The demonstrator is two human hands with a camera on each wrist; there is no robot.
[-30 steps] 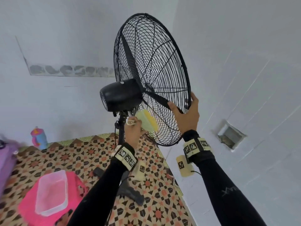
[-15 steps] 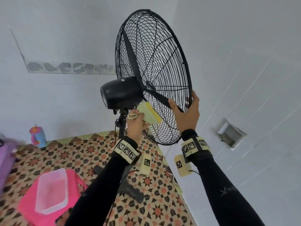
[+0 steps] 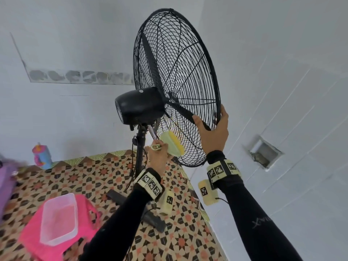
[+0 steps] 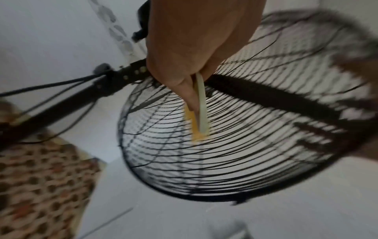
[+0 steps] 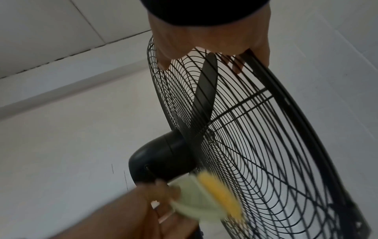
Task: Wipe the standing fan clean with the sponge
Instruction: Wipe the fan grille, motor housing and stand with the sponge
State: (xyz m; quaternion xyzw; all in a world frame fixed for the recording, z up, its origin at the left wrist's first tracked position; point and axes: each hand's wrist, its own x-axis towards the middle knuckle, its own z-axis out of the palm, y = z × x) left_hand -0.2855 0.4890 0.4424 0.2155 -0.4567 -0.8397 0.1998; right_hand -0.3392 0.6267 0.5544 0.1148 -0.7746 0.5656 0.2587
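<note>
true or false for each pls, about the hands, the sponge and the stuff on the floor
1. The left hand holds the sponge against the fan's wire guard. True.
2. The right hand rests on the motor housing. False: it grips the guard's rim.
3. A clear tub sits on something pink. True.
4. The sponge is blue. False: yellow and pale green.
5. The fan lies on its side. False: it stands upright.

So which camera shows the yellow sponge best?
The head view: the sponge is sharp there, held by the left hand against the lower fan guard. The right wrist view shows it large but blurred. The left wrist view shows it only edge-on, partly behind fingers.
</note>
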